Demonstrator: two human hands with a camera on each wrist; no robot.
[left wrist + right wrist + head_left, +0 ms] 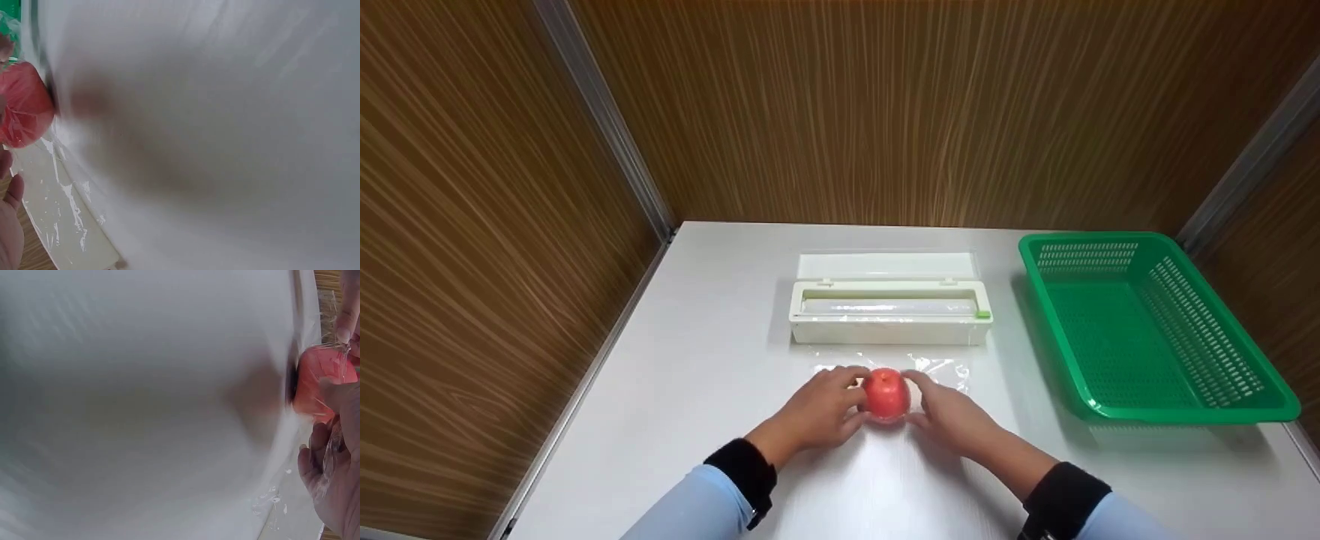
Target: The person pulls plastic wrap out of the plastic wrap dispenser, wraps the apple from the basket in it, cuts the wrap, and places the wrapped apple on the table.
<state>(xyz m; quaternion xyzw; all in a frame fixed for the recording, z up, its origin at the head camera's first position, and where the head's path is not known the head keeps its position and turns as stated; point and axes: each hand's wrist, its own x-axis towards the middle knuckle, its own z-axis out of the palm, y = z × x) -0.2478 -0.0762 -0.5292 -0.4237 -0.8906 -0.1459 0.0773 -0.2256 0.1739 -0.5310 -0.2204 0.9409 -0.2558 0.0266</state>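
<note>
A red apple (886, 394) with clear plastic wrap (333, 363) over its side stands on the white table, between both hands. My left hand (823, 405) holds it from the left, thumb near its base and fingers bent at its upper side. From the right, my right hand (952, 412) curls about it; in the right wrist view the thumb presses its wrapped side, and loose film is bunched at the fingers. More film spreads behind the apple toward a white wrap dispenser (889, 333), whose lid is raised and whose roll (889, 307) shows inside.
To the right stands a green plastic basket (1069, 352) with slotted walls. Wood-grain panels (885, 112) enclose the table (697, 337) at the back and sides. A small light-green piece (983, 314) sits at the dispenser's right end.
</note>
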